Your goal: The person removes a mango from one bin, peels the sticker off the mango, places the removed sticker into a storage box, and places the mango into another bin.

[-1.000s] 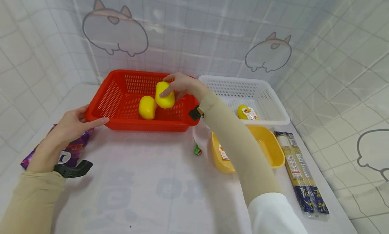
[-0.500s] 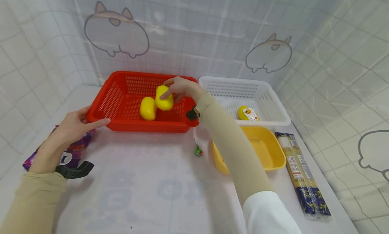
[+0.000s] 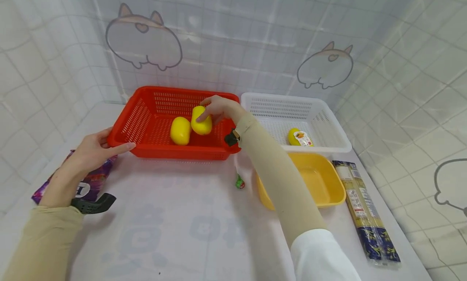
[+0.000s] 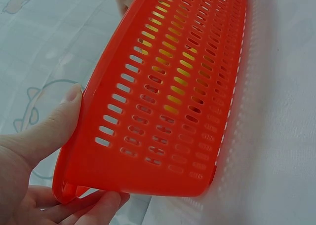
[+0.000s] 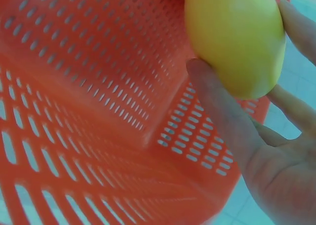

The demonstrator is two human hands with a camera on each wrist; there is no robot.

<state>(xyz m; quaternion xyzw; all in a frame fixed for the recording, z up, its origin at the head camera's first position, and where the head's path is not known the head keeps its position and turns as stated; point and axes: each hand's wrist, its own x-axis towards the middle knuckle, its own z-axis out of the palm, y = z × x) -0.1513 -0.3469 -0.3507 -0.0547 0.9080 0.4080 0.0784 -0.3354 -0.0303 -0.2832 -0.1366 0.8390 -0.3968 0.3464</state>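
Note:
My right hand (image 3: 220, 106) holds a smooth yellow mango (image 3: 201, 123) between thumb and fingers, inside the red plastic basket (image 3: 178, 153). In the right wrist view the thumb lies along one side of the mango (image 5: 237, 37) and the fingers are on the other. A second yellow mango (image 3: 180, 131) lies just left of it on the basket floor. At the basket's front left corner, my left hand (image 3: 93, 151) grips the rim. The left wrist view shows that thumb on the top edge of the basket (image 4: 148, 111) and the fingers under the lip.
A white basket (image 3: 332, 147) holding a stickered yellow mango (image 3: 294, 137) stands to the right. In front of it is a yellow tub (image 3: 313, 183); beside that lie noodle packs (image 3: 365, 212). A lollipop (image 3: 239, 182) and a purple bag (image 3: 95, 179) lie on the table.
My right hand has lowered the mango slightly into the red basket, near the other mango. The left hand keeps its grip on the rim. The view has shifted a little.

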